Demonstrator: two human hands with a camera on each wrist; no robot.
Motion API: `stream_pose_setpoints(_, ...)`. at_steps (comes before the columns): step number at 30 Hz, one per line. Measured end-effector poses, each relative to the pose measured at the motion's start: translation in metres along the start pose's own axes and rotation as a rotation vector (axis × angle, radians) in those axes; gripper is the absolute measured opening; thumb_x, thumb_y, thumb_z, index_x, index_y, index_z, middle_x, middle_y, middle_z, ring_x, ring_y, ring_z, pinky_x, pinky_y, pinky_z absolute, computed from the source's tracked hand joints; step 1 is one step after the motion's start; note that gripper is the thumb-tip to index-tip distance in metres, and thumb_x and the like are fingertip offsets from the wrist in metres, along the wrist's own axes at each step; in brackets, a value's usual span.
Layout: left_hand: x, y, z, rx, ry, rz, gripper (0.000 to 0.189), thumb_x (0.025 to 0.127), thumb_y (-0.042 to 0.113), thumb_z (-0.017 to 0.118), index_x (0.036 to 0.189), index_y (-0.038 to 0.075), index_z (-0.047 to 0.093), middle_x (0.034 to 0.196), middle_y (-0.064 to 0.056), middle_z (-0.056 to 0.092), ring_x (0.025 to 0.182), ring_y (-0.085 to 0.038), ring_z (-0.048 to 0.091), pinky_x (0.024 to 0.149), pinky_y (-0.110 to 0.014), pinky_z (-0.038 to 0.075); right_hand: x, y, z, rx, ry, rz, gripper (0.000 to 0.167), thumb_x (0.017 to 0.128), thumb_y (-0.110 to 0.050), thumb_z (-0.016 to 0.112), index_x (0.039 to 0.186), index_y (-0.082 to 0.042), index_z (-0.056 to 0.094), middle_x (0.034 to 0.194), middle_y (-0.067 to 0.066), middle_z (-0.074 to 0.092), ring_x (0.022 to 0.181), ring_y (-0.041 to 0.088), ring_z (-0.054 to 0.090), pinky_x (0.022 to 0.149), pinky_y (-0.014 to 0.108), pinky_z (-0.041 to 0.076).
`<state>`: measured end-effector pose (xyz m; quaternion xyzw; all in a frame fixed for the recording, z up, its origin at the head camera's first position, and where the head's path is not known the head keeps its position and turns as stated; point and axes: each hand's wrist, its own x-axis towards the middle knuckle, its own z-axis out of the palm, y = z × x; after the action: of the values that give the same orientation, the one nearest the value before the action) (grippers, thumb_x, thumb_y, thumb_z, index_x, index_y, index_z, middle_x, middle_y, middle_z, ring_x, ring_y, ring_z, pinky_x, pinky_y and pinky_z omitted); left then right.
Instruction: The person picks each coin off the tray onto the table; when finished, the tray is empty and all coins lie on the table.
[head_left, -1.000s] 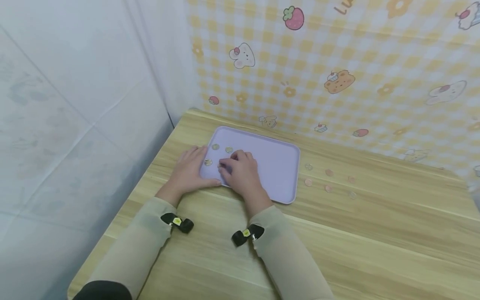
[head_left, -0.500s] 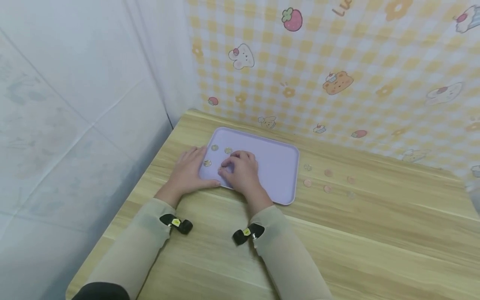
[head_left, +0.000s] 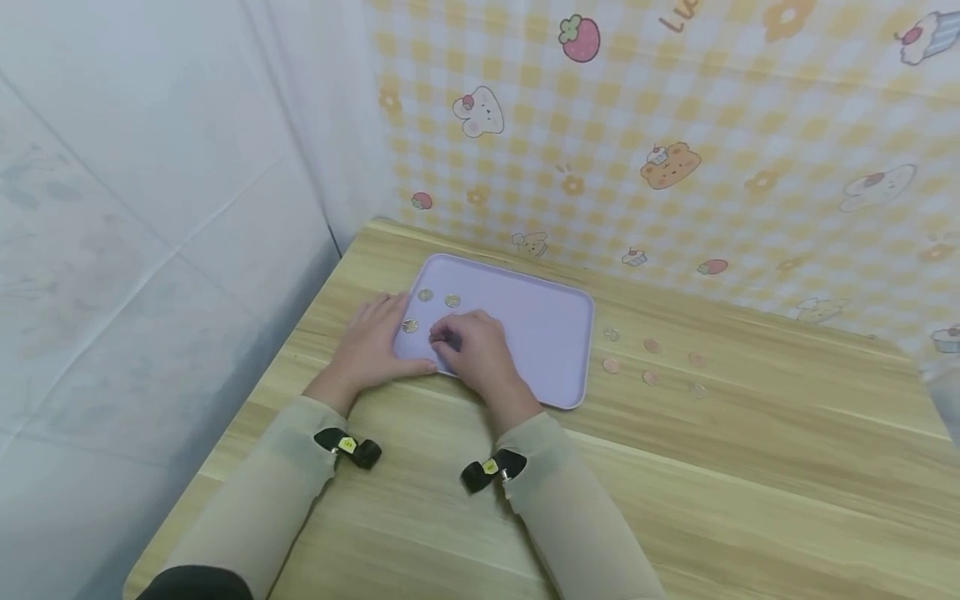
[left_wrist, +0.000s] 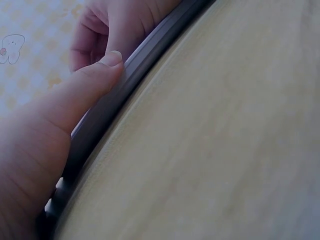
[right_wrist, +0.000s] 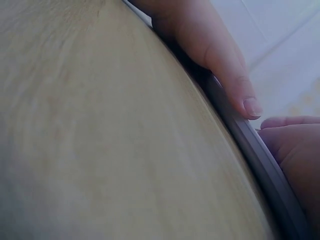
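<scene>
On the table lies a lilac tray (head_left: pixel 551 333). My left hand (head_left: pixel 372 342) rests around its near left corner, fingers spread along the left side and thumb lying on the near rim. Over the tray's left part, my right hand (head_left: pixel 476 346) pinches a small coin between thumb and fingers; the coin is mostly hidden by the fingertips. Three coins show on the tray: a far left coin (head_left: pixel 425 295), one to its right (head_left: pixel 452 301) and a nearer coin (head_left: pixel 409 326) beside the left fingers. In the left wrist view the left thumb (left_wrist: pixel 95 82) touches the rim.
Right of the tray, several coins lie in two loose rows on the wood-grain table (head_left: pixel 720 467), among them a copper coin (head_left: pixel 611 366) and a silvery one (head_left: pixel 697 390). A yellow checked cloth (head_left: pixel 600 125) hangs behind, and a pale wall (head_left: pixel 150 250) stands left.
My right hand has shifted slightly nearer and its fingers have curled in more at the same spot on the tray. The left hand stays on the corner; the head view drifts a little.
</scene>
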<state>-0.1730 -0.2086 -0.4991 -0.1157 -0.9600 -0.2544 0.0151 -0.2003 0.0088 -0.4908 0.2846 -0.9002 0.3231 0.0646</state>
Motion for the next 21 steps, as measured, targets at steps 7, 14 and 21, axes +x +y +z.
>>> stream_pose_setpoints(7, 0.0016, 0.0013, -0.0029, -0.007, -0.006, 0.000, 0.133, 0.075, 0.070, 0.084, 0.167, -0.004, 0.023, 0.171, -0.024, 0.029, 0.160, -0.044, 0.016, 0.131, -0.057, 0.006, -0.0008, 0.0024, -0.0018, -0.005, 0.026, -0.066, 0.023, 0.086, -0.022, 0.090, 0.109, -0.020, 0.086, 0.104, -0.006, 0.081, 0.104, 0.019, 0.069, 0.096, 0.042, 0.053)
stream_pose_setpoints(14, 0.0036, 0.0010, -0.0020, 0.006, -0.015, -0.002, 0.132, 0.076, 0.071, 0.084, 0.167, -0.003, 0.024, 0.170, -0.025, 0.032, 0.160, -0.045, 0.017, 0.131, -0.057, 0.007, -0.0043, 0.0051, -0.0031, 0.136, 0.154, 0.111, 0.024, 0.081, -0.013, 0.091, 0.105, -0.014, 0.087, 0.099, -0.001, 0.081, 0.096, 0.017, 0.071, 0.091, 0.031, 0.058)
stream_pose_setpoints(21, 0.0043, 0.0004, -0.0019, 0.010, -0.017, 0.001, 0.133, 0.076, 0.070, 0.084, 0.167, -0.003, 0.023, 0.170, -0.025, 0.032, 0.160, -0.044, 0.017, 0.130, -0.058, 0.007, -0.0057, 0.0071, -0.0068, 0.124, 0.300, 0.195, 0.019, 0.085, -0.009, 0.084, 0.104, -0.010, 0.087, 0.094, 0.002, 0.081, 0.079, 0.014, 0.071, 0.077, 0.029, 0.060)
